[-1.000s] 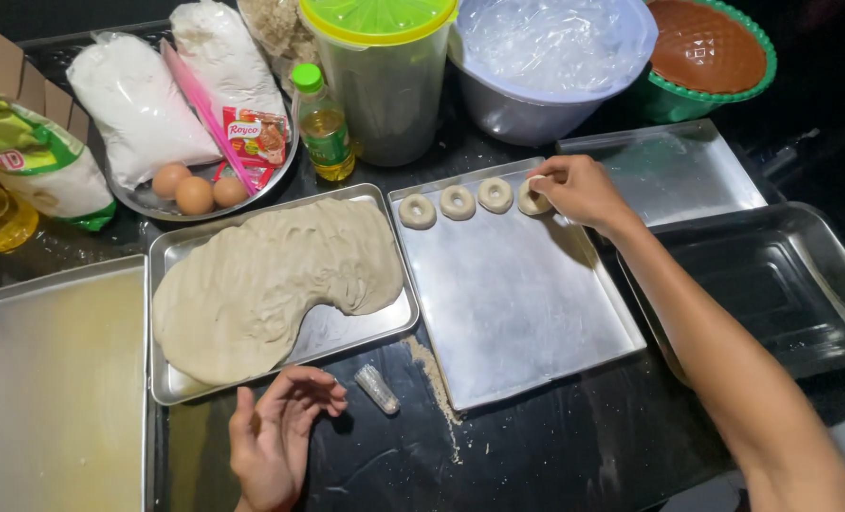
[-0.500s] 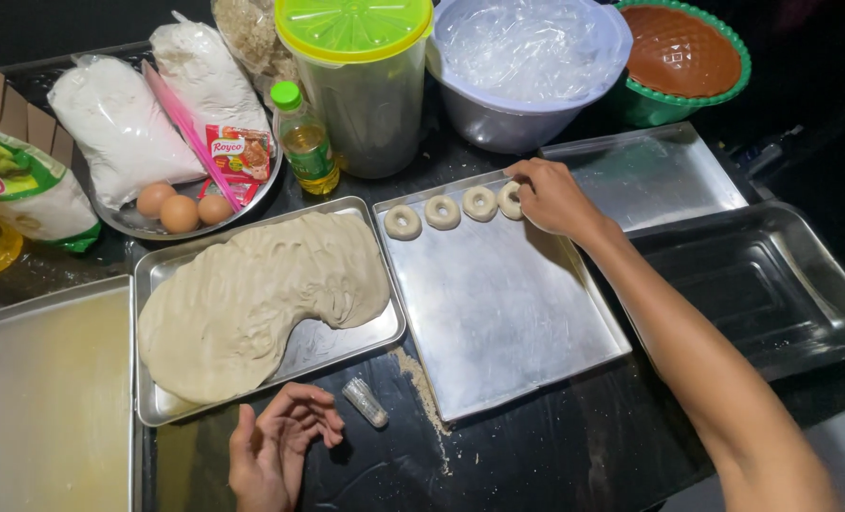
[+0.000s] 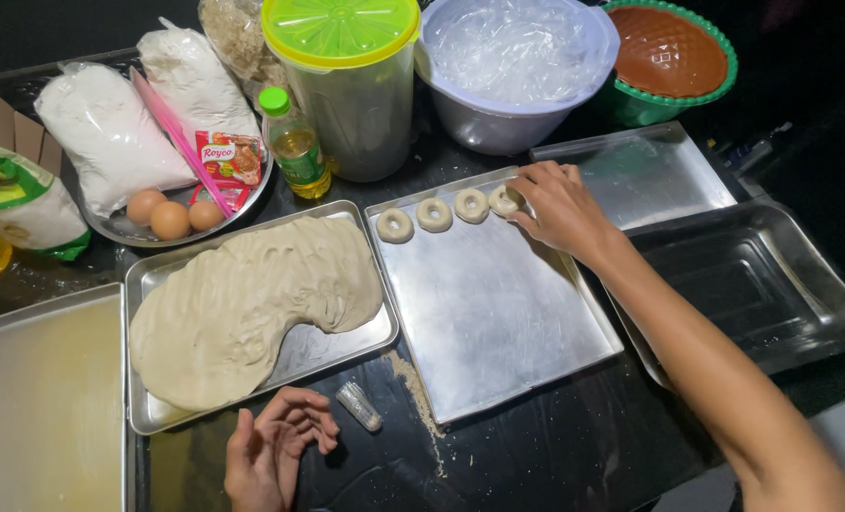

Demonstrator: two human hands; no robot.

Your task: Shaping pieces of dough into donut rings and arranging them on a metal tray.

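You are setting the fourth dough ring [image 3: 504, 200] with your right hand [image 3: 560, 209] pinching it at the top row of the metal tray [image 3: 498, 322], your left hand [image 3: 275, 450] resting loosely curled and empty on the tabletop [image 3: 555, 446], with most of the dough sheet [image 3: 252, 303] uncut.

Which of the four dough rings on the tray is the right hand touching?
The right hand touches the rightmost dough ring, at the tray's far corner; the other three rings lie free to its left.
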